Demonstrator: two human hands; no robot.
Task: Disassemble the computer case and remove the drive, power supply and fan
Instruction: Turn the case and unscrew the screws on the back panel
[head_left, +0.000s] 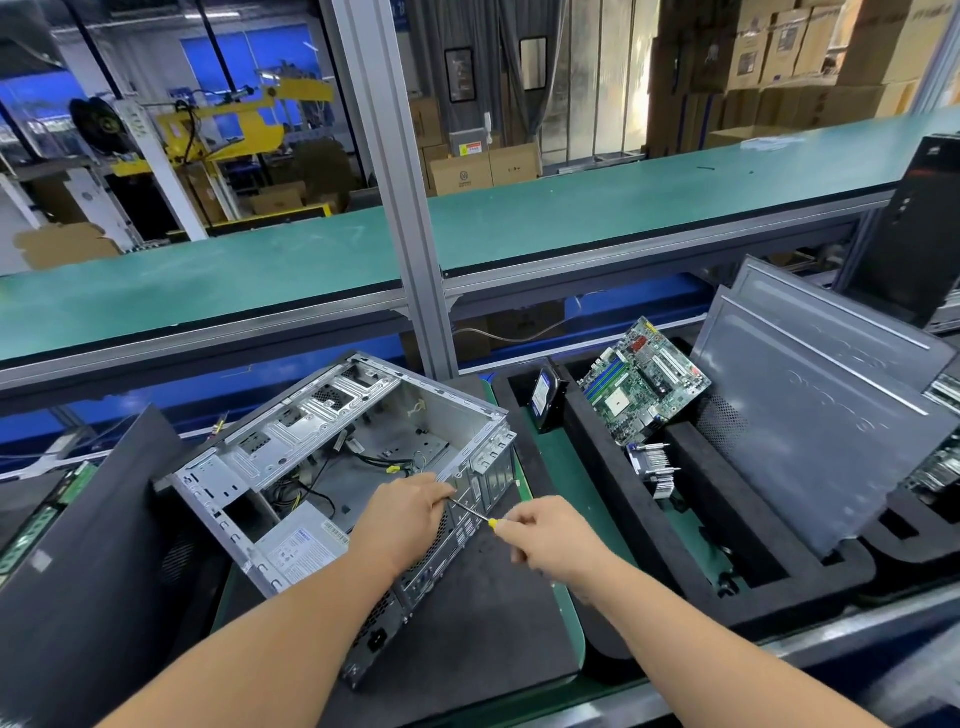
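An open grey computer case lies on its side on a black foam pad. Its power supply with a white label sits in the near left corner, loose cables beside it. My left hand grips the case's rear panel near the fan grille. My right hand holds a yellow-handled screwdriver, its tip against the rear panel by my left fingers. A removed hard drive stands in a slot of the foam tray on the right.
The black foam tray on the right holds a green motherboard, a heatsink and a leaning grey side panel. A black panel leans at left. A green conveyor runs behind an aluminium post.
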